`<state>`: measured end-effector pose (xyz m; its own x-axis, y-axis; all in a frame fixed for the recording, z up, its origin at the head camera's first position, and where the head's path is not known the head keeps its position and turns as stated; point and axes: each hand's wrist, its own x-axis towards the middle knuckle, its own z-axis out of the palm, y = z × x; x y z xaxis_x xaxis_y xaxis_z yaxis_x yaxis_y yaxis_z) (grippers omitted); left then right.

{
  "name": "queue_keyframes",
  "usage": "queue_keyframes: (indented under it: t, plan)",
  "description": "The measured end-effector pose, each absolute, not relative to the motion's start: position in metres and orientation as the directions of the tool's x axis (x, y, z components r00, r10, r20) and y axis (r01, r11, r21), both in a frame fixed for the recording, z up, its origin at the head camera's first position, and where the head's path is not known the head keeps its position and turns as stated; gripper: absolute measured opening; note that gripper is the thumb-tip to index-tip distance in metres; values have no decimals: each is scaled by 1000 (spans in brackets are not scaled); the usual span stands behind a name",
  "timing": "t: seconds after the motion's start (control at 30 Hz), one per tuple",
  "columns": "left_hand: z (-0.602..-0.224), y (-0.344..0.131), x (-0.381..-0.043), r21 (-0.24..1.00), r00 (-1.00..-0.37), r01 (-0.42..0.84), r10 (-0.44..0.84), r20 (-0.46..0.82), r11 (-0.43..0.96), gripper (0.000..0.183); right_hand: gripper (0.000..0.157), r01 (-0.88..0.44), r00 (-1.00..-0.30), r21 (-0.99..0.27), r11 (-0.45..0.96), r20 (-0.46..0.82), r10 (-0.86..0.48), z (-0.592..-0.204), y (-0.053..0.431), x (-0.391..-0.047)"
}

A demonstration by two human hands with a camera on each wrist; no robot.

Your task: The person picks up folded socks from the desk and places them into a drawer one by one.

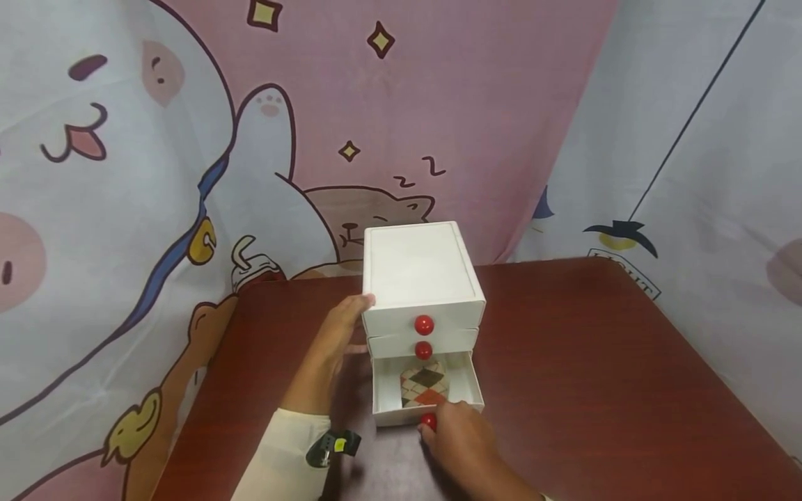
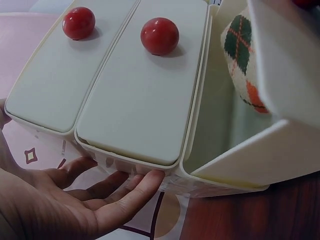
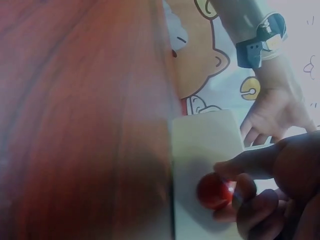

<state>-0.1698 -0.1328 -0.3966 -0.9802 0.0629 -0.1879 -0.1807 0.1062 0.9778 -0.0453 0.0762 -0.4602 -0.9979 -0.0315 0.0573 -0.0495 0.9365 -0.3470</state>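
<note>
A small white chest of drawers (image 1: 413, 268) stands on the table, its bottom drawer (image 1: 470, 390) pulled out. Inside the drawer lies a folded argyle sock (image 1: 426, 383), beige with dark green and orange diamonds. My right hand (image 1: 464, 438) pinches the red knob (image 3: 214, 191) of that drawer between thumb and fingers. My left hand (image 1: 341, 323) rests against the chest's left side, with its fingers (image 2: 127, 202) extended along the wall and the thumb near the top edge. The upper two drawers, each with a red knob (image 2: 160, 36), are closed.
The chest rests on a dark red-brown wooden table (image 1: 576, 376). A cartoon-printed cloth (image 1: 489, 104) hangs behind it and along both sides. A dark strap (image 1: 332, 447) circles the left wrist over a light sleeve.
</note>
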Motion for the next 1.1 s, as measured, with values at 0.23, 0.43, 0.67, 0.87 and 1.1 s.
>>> queue_keyframes:
  t: [0.23,0.43,0.67,0.87,1.1]
  plan:
    - [-395,-132,-170,977,-980,-186,58,-192,103,67,43,-111,-984,-475,873,177,-28,-472,80,-49]
    - [-396,-132,-170,977,-979,-189,59,-195,99,66,33,-118,-978,-585,802,210,9,-485,82,-57]
    - [-394,-132,-169,979,-981,-178,64,-185,100,68,29,-105,-976,-705,701,208,64,-495,83,-67]
    - [-393,-132,-169,977,-979,-186,67,-194,104,68,30,-106,-977,-753,649,202,74,-498,83,-73]
    - [-394,-132,-169,976,-977,-194,73,-202,98,68,29,-118,-974,-767,630,213,77,-498,82,-84]
